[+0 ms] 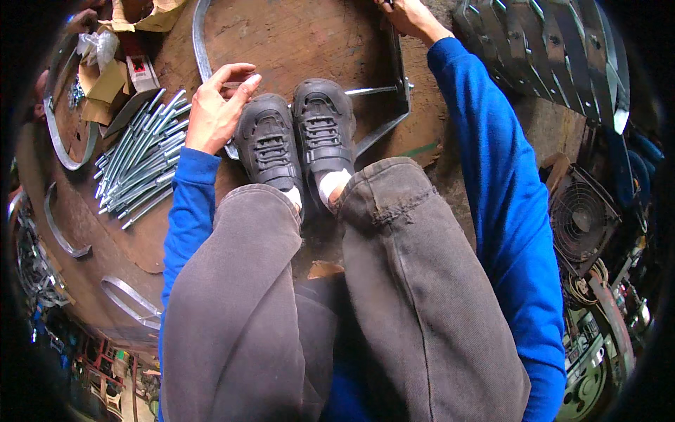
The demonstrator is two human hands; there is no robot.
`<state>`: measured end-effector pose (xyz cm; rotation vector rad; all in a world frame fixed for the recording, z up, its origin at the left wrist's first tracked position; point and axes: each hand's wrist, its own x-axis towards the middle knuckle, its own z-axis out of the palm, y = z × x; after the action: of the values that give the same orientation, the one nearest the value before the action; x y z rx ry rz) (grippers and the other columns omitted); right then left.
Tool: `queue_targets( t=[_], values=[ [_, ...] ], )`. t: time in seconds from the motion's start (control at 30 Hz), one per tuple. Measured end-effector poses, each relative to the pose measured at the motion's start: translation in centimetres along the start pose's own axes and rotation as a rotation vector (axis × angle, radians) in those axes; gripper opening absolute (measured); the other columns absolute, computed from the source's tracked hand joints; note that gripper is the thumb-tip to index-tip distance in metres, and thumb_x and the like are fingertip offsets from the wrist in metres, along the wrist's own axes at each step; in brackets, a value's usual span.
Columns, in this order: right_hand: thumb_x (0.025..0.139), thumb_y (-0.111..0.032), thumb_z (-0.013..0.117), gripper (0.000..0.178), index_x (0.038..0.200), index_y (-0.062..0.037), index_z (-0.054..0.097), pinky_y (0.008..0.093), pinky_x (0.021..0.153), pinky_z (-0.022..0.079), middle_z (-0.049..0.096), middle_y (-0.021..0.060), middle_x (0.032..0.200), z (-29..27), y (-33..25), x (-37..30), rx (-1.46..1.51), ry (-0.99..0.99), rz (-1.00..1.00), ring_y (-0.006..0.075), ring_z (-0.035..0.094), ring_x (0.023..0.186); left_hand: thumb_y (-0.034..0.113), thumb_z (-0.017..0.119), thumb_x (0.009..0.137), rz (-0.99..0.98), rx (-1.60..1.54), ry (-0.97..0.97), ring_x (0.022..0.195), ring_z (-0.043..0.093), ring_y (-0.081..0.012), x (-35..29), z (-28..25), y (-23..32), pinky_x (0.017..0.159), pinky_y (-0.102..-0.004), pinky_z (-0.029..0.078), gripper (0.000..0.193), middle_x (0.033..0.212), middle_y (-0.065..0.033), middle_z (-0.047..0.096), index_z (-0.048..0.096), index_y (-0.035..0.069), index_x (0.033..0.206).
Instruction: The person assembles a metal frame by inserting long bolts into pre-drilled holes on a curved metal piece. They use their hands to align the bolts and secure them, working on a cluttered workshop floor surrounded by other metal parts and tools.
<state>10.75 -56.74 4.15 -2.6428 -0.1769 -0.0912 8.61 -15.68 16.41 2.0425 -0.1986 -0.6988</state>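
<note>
My left hand [219, 105] is beside the toe of my left shoe [271, 137], its fingers loosely curled and the thumb apart from them; nothing shows in its grasp. A curved grey metal strip [200, 39] runs down behind that hand. At the top edge, my right hand [413, 20] closes around the upper end of a dark bent metal bar [399, 63]; its fingertips are partly cut off by the picture's edge. A thin silvery rod [373, 91] meets this bar and passes toward my shoes. My right shoe [325, 123] stands close to the left one.
Several threaded metal rods [144, 158] lie piled at the left, near an open cardboard box [105, 88] and curved strips [67, 228]. Stacked dark metal strips [534, 49] stand at the upper right. Below them is a fan with a round guard [582, 214].
</note>
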Motion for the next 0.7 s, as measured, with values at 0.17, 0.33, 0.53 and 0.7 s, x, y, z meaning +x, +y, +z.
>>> queue_targets(
  t=[0.17, 0.33, 0.53, 0.7],
  values=[
    [0.094, -0.019, 0.055, 0.023, 0.109, -0.0025, 0.063, 0.0530, 0.070, 0.053, 0.066, 0.0287, 0.087, 0.5, -1.6, 0.3, -0.107, -0.040, 0.077, 0.0457, 0.066, 0.080, 0.024, 0.069, 0.093, 0.000, 0.004, 0.008, 0.082, 0.065, -0.0109, -0.2, -0.2, 0.4, 0.077, -0.0256, 0.053, 0.032, 0.106, -0.0061, 0.069, 0.067, 0.004, 0.117],
    [0.095, -0.022, 0.052, 0.029, 0.116, -0.0039, 0.063, 0.0521, 0.073, 0.053, 0.067, 0.0276, 0.089, 0.0, -3.5, -0.6, -0.037, 0.019, 0.233, 0.0447, 0.066, 0.082, 0.025, 0.069, 0.093, -0.005, 0.023, 0.026, 0.081, 0.065, -0.0108, -0.6, -0.7, 0.5, 0.076, -0.0255, 0.053, 0.033, 0.106, -0.0059, 0.070, 0.066, 0.003, 0.118],
    [0.095, -0.021, 0.050, 0.030, 0.114, -0.0033, 0.065, 0.0514, 0.076, 0.053, 0.068, 0.0264, 0.092, -0.5, -3.3, -0.7, -0.108, 0.094, 0.192, 0.0436, 0.066, 0.086, 0.026, 0.069, 0.093, -0.016, -0.008, 0.029, 0.080, 0.065, -0.0105, -0.6, -1.1, 0.1, 0.075, -0.0252, 0.052, 0.034, 0.105, -0.0058, 0.070, 0.066, 0.003, 0.118],
    [0.094, -0.017, 0.050, 0.027, 0.113, -0.0022, 0.062, 0.0504, 0.074, 0.052, 0.067, 0.0277, 0.092, -1.3, -4.1, -1.3, -0.006, 0.120, 0.170, 0.0452, 0.065, 0.086, 0.027, 0.069, 0.093, -0.026, 0.012, 0.021, 0.081, 0.064, -0.0102, -1.0, -1.3, 0.4, 0.076, -0.0249, 0.052, 0.035, 0.106, -0.0057, 0.069, 0.066, 0.003, 0.119]
  ],
)
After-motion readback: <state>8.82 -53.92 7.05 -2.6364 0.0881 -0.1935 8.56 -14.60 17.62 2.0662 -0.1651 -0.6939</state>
